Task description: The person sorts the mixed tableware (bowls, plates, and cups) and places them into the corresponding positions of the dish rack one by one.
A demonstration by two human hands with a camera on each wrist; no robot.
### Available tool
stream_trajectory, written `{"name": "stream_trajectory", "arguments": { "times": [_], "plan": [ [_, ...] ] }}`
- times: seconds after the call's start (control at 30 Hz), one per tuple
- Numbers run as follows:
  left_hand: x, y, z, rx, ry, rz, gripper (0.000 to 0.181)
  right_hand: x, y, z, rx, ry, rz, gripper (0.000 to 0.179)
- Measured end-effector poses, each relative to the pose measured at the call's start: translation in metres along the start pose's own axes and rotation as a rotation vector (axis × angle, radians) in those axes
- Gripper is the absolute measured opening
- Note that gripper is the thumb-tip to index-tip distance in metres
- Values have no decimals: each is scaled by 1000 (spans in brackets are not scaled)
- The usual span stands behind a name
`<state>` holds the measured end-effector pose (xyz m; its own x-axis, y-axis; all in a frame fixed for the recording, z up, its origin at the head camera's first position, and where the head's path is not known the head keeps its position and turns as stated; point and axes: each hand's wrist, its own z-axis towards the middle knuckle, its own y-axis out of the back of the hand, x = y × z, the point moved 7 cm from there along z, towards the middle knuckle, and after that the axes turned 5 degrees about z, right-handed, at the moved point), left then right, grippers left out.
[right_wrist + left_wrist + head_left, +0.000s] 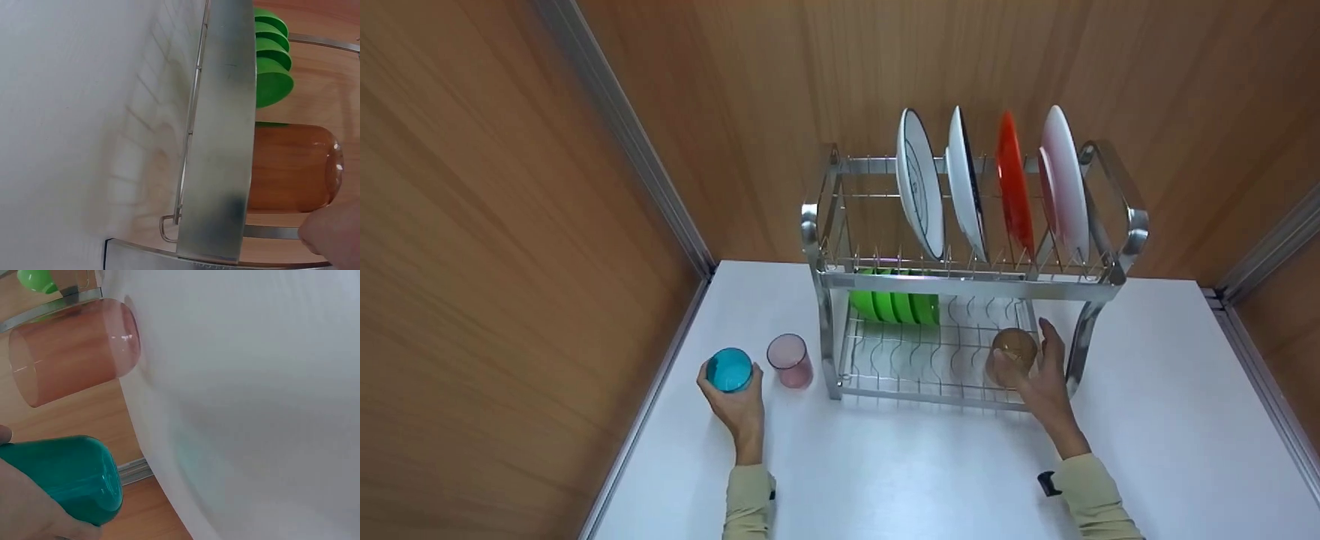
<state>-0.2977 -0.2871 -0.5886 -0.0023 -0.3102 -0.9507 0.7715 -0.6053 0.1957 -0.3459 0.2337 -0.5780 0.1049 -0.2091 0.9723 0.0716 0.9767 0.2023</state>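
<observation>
My left hand (740, 409) grips a teal glass (729, 370), held upright with its base above the white table in the left wrist view. Close to its right stands an upright pink glass (790, 361), untouched. On the lower tier of a metal dish rack (960, 285), an amber glass (1014, 352) sits upside down near the right end. Around it is my right hand (1042, 382), thumb across its near side, the other fingers fairly straight beside it with a slight gap. The rack's front bar hides the amber glass's lower part in the right wrist view.
Several green dishes (892, 296) stand on the lower tier's left. Above, the top tier bears a patterned white plate (920, 184), a dark-rimmed plate (964, 184), a red plate (1015, 184) and a pale pink plate (1065, 184). Wooden panels (720, 112) enclose the table.
</observation>
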Motion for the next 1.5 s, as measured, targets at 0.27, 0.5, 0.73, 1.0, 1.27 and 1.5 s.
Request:
{"name": "stream_trajectory", "arguments": {
  "times": [0.27, 0.5, 0.73, 1.0, 1.27, 1.5],
  "plan": [
    [-32, 2, -20, 0, -180, -14, 83, 24, -1, -6, -30, 102, 27, 92],
    [-78, 8, -48, 34, -355, -59, 83, 66, -7, -26, -28, 125, 101, 78],
    [-111, 3, -81, 129, -433, -85, 80, 46, -15, -30, -26, 124, 117, 72],
    [-95, -15, -100, 212, -500, -33, 88, 48, -29, -36, 31, 173, 337, 60],
    [-105, -30, -123, 301, -607, -80, 84, 46, -42, -43, 69, 105, 380, 46],
    [-115, -47, -145, 376, -663, -46, 84, 43, -59, -50, 116, 38, 343, 37]
  ]
}}
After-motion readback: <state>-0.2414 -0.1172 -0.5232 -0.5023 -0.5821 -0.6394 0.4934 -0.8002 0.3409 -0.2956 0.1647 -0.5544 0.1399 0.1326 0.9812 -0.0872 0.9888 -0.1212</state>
